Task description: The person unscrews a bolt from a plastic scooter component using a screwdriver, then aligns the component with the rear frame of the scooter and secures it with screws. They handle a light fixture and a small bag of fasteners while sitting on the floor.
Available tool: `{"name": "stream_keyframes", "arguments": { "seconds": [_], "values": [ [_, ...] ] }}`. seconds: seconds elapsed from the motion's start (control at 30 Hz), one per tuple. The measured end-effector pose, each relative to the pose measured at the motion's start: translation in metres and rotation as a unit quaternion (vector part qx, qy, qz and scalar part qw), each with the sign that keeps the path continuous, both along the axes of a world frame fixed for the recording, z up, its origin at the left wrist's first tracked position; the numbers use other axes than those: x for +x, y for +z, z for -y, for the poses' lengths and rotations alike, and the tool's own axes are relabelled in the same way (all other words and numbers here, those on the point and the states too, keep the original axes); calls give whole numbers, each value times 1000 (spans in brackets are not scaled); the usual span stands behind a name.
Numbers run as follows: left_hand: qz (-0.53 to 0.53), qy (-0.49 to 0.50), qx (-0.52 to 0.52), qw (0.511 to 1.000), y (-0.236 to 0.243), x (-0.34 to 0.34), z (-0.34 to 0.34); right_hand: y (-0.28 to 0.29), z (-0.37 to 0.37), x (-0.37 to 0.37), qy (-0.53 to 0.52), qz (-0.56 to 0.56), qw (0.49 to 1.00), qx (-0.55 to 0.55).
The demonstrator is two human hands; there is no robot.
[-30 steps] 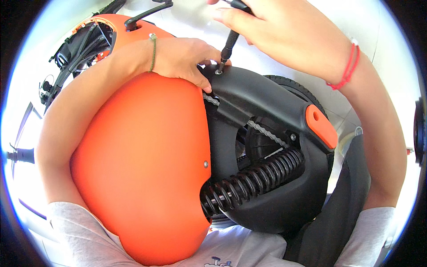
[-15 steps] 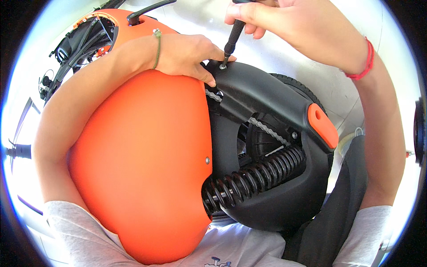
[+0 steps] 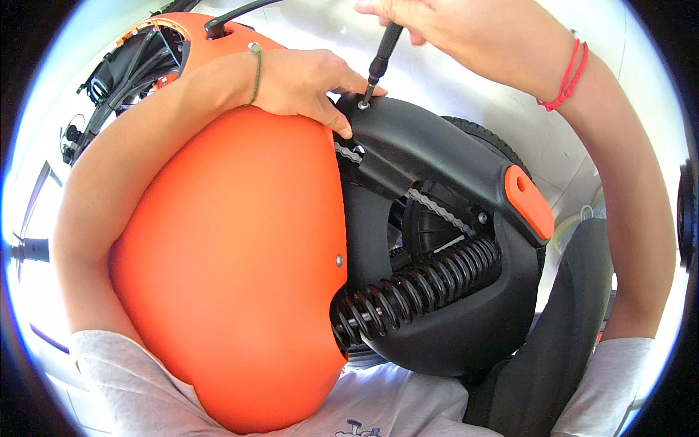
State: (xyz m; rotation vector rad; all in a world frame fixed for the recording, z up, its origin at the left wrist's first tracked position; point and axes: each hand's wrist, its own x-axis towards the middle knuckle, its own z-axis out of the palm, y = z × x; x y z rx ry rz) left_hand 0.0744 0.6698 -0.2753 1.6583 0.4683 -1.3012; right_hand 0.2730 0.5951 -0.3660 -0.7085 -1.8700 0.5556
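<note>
My left hand [image 3: 309,91] arches over the orange body panel [image 3: 233,247], thumb and fingers gripping the edge of the black cover [image 3: 429,142] beside the screw. In my right hand [image 3: 419,22] is a black knurled screwdriver [image 3: 382,54]; its tip sits on a silver screw [image 3: 364,105] at the cover's upper left. Part of the handle is hidden by my fingers. Below, a silver chain [image 3: 437,207] shows through openings in the cover, above a black coil spring [image 3: 415,291]. An orange insert [image 3: 529,204] is set into the cover's right end.
The vehicle's orange front section [image 3: 211,51] has a black lever and exposed black frame parts [image 3: 109,80] at upper left. A black tyre [image 3: 486,135] shows behind the cover. A dark padded piece [image 3: 553,328] lies at lower right. Pale tiled floor [image 3: 582,58] shows behind.
The vehicle and my left hand appear slightly higher in the view. My right wrist moved right, then back up and left, while the screwdriver stayed on the screw.
</note>
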Motion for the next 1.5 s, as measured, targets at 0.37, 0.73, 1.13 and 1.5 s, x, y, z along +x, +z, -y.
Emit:
{"name": "stream_keyframes", "arguments": {
  "seconds": [0.37,0.73,1.13,1.5],
  "values": [
    [-19,31,-11,999,1,-1,0,34,-48,47,425,110,876,-200],
    [-29,29,0,999,-1,0,1,55,-20,51,201,54,869,-448],
    [-43,62,-19,997,-3,-5,0,32,-21,46,349,53,870,-345],
    [-29,-23,12,999,-2,9,-1,49,-4,30,87,98,928,-348]
  ]
}}
